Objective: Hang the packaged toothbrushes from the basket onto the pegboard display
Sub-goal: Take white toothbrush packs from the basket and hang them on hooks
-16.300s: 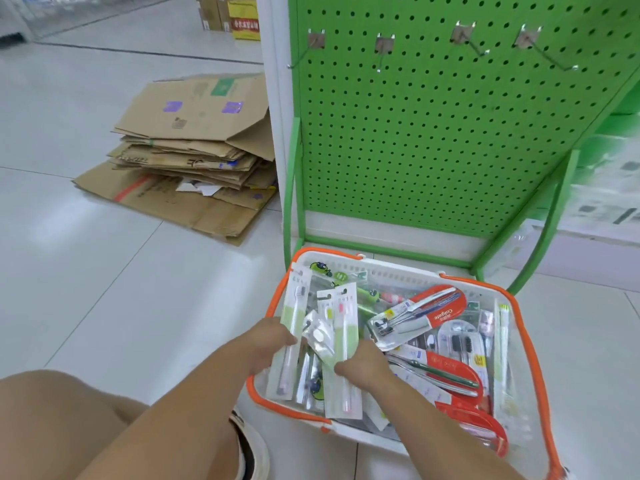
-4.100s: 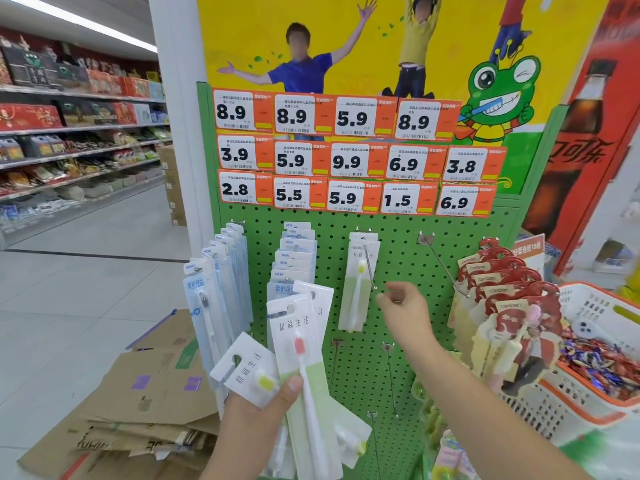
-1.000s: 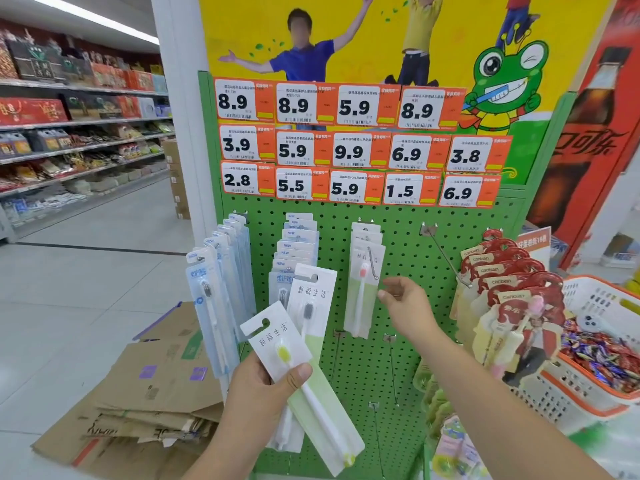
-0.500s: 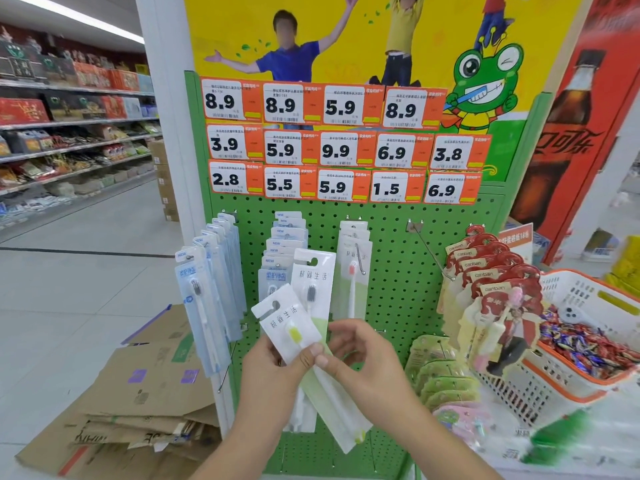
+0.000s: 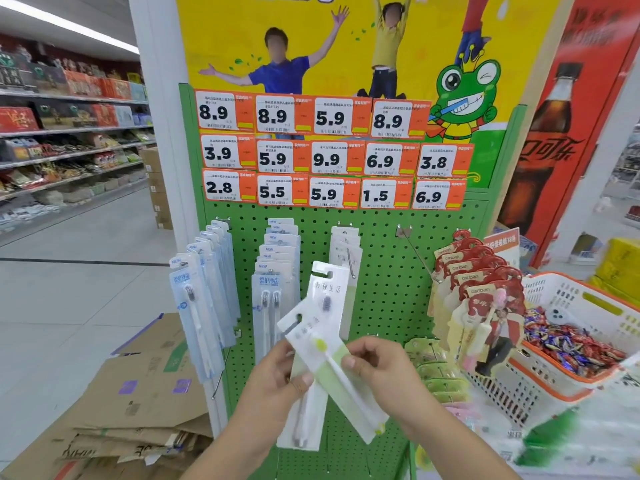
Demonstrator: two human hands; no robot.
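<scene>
Left hand: my left hand (image 5: 277,382) grips two flat white-and-green toothbrush packs, thumb pressed on the front of the fan.
Right hand: my right hand (image 5: 377,368) pinches the right edge of the front pack, fingers curled round it.
Front pack: white card with pale green lower half and a yellow-headed toothbrush (image 5: 332,362), tilted so its hang hole points up and left.
Rear pack: same white-and-green card with a dark-bristled toothbrush (image 5: 327,296), nearly upright behind the front one, hang hole at top.
Location: both packs are held in front of the green perforated metal pegboard (image 5: 384,289), below its hooks, touching none of them.
Nearest hook: short hook with matching white packs (image 5: 344,244), just above and behind the rear pack.
Bare hook: long wire hook (image 5: 415,254), right of it, nothing hanging.
Left hooks: blue-and-white blister toothbrush packs (image 5: 204,299).
Right hooks: red-topped children's toothbrush cards (image 5: 474,282).
Price tags: orange-and-white labels (image 5: 329,154) in three rows above the hooks.
Far right: white-and-orange plastic basket of wrapped sweets (image 5: 568,306).
Floor, left: flattened brown cardboard (image 5: 138,403).
</scene>
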